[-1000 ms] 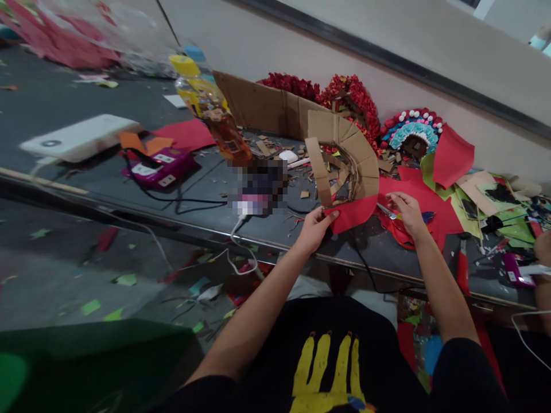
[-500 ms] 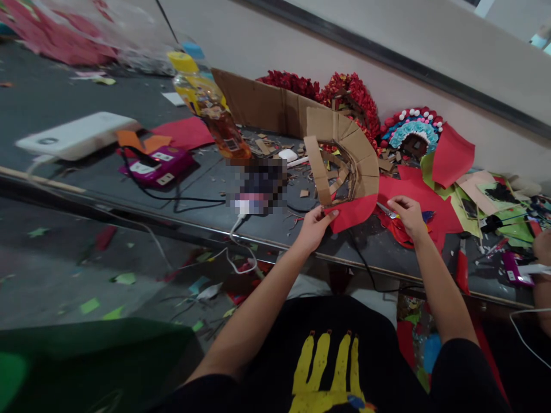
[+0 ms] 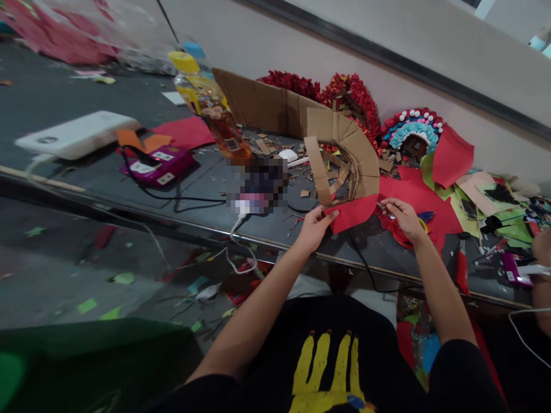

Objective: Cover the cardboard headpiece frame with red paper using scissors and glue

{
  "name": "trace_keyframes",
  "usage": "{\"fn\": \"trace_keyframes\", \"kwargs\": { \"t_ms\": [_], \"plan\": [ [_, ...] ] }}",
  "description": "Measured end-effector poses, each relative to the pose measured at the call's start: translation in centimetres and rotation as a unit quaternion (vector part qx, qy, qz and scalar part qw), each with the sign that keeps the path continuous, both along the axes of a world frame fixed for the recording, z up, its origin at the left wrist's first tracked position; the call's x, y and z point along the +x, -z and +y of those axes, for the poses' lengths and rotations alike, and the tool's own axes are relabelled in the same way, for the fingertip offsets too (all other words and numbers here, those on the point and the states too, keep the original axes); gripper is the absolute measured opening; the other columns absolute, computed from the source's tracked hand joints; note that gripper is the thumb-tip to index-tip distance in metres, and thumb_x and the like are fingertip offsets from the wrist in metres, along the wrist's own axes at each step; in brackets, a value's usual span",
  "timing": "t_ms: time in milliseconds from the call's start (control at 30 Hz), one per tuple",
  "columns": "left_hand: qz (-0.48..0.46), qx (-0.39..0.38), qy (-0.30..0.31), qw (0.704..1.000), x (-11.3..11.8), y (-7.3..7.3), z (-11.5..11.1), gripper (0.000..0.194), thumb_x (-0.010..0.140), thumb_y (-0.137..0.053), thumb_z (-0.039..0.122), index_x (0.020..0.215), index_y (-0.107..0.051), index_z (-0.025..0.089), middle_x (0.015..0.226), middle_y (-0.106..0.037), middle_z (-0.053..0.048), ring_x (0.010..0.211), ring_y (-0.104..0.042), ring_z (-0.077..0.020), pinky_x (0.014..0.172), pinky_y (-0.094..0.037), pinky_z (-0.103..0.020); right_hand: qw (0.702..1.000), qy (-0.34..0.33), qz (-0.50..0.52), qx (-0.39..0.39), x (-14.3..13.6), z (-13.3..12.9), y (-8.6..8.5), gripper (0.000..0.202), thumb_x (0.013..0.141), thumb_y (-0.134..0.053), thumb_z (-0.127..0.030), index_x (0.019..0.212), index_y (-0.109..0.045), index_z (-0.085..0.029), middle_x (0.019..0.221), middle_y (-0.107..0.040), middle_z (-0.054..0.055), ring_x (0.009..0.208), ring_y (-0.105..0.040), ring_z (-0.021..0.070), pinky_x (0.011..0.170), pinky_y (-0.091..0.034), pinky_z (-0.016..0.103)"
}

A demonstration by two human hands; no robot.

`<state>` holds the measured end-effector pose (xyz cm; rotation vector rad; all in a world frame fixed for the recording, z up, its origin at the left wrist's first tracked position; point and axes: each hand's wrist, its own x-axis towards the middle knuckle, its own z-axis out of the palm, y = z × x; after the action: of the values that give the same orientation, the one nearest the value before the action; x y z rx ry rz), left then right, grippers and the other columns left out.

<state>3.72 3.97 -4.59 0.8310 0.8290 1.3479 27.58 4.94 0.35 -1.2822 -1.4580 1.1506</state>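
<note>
My left hand (image 3: 316,230) pinches the lower edge of a curved, layered brown cardboard band (image 3: 364,152). A red sheet (image 3: 355,212), paper or felt, lies against its lower end, with my thumb on top. My right hand (image 3: 402,217) is just right of the sheet's edge, thumb and forefinger together. What they pinch, if anything, I cannot make out. Scissors with metal blades (image 3: 391,216) and a yellow and blue handle (image 3: 425,220) show around that hand, partly covered by it; whether it grips them is unclear. More red material (image 3: 441,212) lies beneath.
A tilted drink bottle (image 3: 215,109), purple power strip (image 3: 159,166), white power bank (image 3: 80,135) and blurred-out phone (image 3: 260,186) with cables are on the left. Flowered headpieces (image 3: 413,135) lean at the wall. A red-handled cutter (image 3: 462,267) and another person's hand (image 3: 542,249) are on the right.
My right hand has shifted slightly left toward the red sheet's edge, its fingertips now closer to the scissor tips. My left hand and the cardboard band have stayed put.
</note>
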Motion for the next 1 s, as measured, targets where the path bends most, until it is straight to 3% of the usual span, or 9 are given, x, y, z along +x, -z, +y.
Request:
{"fn": "trace_keyframes", "kwargs": {
  "t_ms": [133, 333, 667, 1000],
  "plan": [
    [0.001, 0.003, -0.002, 1.0, 0.0, -0.1, 0.0, 0.041, 0.052, -0.082, 0.045, 0.078, -0.066, 0.017, 0.081, -0.072, -0.003, 0.079, -0.064, -0.0204, 0.077, -0.047, -0.032, 1.0, 0.01, -0.001, 0.002, -0.2, -0.1, -0.2, 0.034, 0.067, -0.068, -0.05, 0.089, -0.065, -0.024, 0.092, -0.064, 0.002, 0.078, -0.058, 0.0128, 0.08, -0.047, 0.029],
    [0.005, 0.007, -0.001, 1.0, 0.0, 0.0, 0.0, 0.041, 0.054, -0.081, 0.044, 0.08, -0.067, 0.016, 0.082, -0.072, -0.004, 0.081, -0.064, -0.0212, 0.078, -0.048, -0.033, 0.998, 0.052, -0.016, 0.013, -0.6, -0.4, -0.7, 0.035, 0.066, -0.067, -0.054, 0.081, -0.062, -0.022, 0.073, -0.06, 0.0, 0.069, -0.054, 0.0129, 0.072, -0.046, 0.028],
    [-0.017, 0.006, 0.006, 1.0, 0.1, 0.3, 0.1, 0.04, 0.055, -0.082, 0.042, 0.082, -0.066, 0.016, 0.084, -0.073, -0.004, 0.083, -0.066, -0.0217, 0.081, -0.049, -0.034, 1.0, 0.025, -0.005, 0.002, -0.2, -0.2, -0.3, 0.034, 0.069, -0.066, -0.052, 0.085, -0.067, -0.022, 0.091, -0.067, 0.003, 0.084, -0.059, 0.0153, 0.083, -0.047, 0.03],
    [-0.013, 0.003, 0.004, 1.0, 0.0, 0.2, 0.1, 0.041, 0.053, -0.082, 0.042, 0.079, -0.066, 0.015, 0.079, -0.072, -0.003, 0.078, -0.065, -0.0207, 0.078, -0.049, -0.033, 0.999, 0.033, 0.006, 0.008, -0.2, 0.2, 0.3, 0.032, 0.069, -0.067, -0.049, 0.087, -0.068, -0.022, 0.091, -0.069, 0.003, 0.083, -0.062, 0.0154, 0.081, -0.048, 0.03]
  ]
}}
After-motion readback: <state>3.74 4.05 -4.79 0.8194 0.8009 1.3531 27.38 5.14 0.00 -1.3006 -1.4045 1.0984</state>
